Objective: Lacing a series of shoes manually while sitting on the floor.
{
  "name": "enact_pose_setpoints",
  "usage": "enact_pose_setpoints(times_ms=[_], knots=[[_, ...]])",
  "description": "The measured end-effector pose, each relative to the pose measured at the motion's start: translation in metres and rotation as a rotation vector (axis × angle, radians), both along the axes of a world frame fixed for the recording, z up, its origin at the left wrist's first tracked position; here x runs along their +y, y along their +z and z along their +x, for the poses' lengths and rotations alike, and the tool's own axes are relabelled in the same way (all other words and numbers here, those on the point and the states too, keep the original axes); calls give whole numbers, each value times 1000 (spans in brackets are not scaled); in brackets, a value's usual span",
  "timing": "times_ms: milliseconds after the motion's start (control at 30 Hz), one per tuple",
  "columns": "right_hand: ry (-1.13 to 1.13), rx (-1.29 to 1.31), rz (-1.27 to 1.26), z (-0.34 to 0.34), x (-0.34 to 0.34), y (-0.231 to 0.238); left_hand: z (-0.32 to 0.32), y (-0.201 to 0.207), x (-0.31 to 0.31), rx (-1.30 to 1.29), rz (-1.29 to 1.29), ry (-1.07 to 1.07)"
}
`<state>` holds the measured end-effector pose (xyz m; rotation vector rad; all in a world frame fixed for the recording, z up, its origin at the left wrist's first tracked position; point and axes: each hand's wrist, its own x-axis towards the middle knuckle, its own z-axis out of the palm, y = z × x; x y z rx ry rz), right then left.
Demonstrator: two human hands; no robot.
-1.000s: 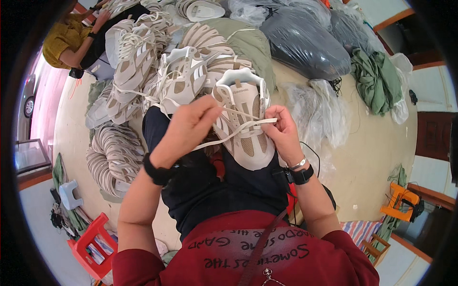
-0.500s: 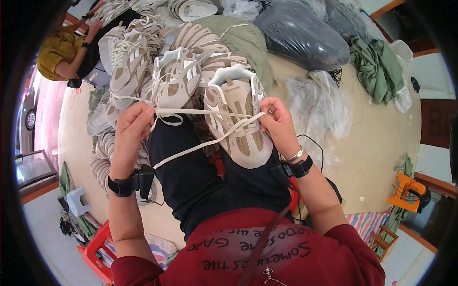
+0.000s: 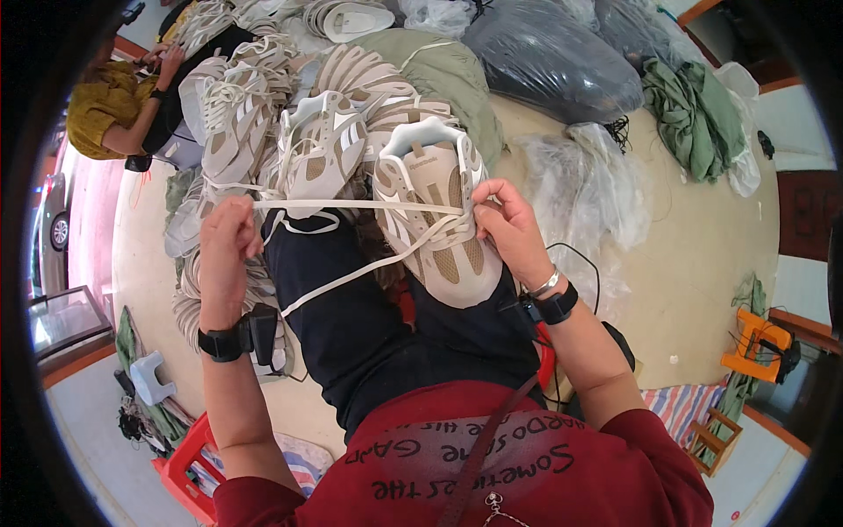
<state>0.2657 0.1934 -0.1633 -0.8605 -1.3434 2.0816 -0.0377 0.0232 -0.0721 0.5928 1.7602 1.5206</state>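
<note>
A beige and white sneaker [image 3: 439, 224] lies on my lap, toe toward me. My right hand [image 3: 512, 230] grips its right side at the lace eyelets. My left hand [image 3: 226, 250] is closed on a flat white shoelace [image 3: 351, 205], pulled taut to the left from the shoe. A second length of the lace [image 3: 351, 277] slants down across my dark trousers. Both wrists wear black bands.
A heap of similar sneakers [image 3: 299, 132] lies beyond my knees. Another person [image 3: 110, 110] in a yellow top works at the far left. Grey plastic bags [image 3: 553, 61], green cloth [image 3: 694, 114], clear plastic [image 3: 580, 189], a red stool [image 3: 184, 465] and an orange stool [image 3: 755, 342] surround me.
My left hand has moved from the shoe out to the left, drawing the lace through and pulling it taut. My right hand stays on the shoe.
</note>
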Motion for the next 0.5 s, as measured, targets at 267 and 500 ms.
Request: enact_pose_setpoints(times_ms=[267,500], knots=[[53,-1,87,2,2,-3,0,-17,-3,346,-305,-180],[51,-111,345,-4,3,-2,-21,30,-39,-141,227,-321]])
